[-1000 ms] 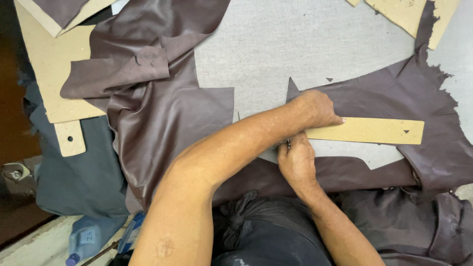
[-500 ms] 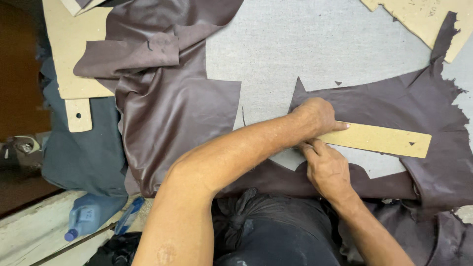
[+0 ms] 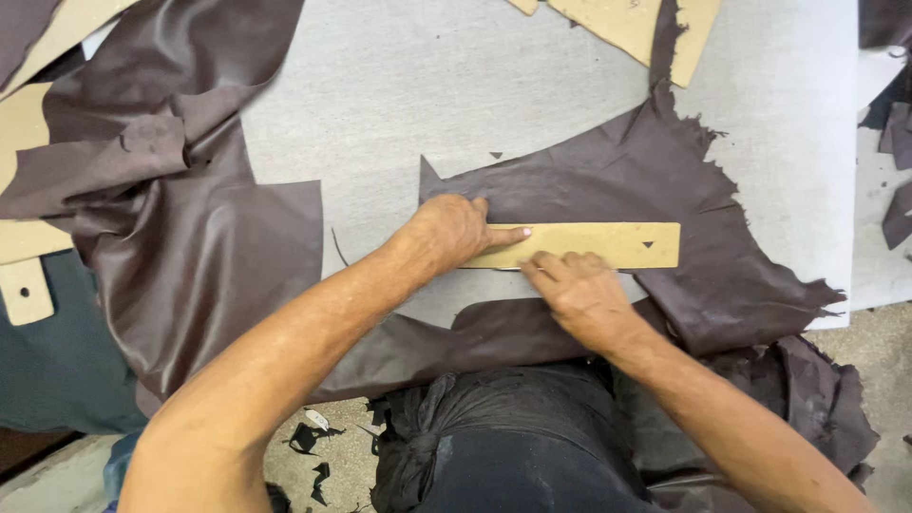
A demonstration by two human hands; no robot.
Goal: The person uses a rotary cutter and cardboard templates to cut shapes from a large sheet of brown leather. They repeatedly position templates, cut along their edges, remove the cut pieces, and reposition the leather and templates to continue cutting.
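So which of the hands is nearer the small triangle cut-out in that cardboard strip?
Right. The right hand sits at the strip's lower edge near the triangle cut-out; the left hand presses the strip's far end.

even, soft overhead light fills the scene; the grey counter reads bright, nearly washed out at the top. shadows stay faint. the dark leather carries a dull sheen. focus is sharp, edges slightly bowed.
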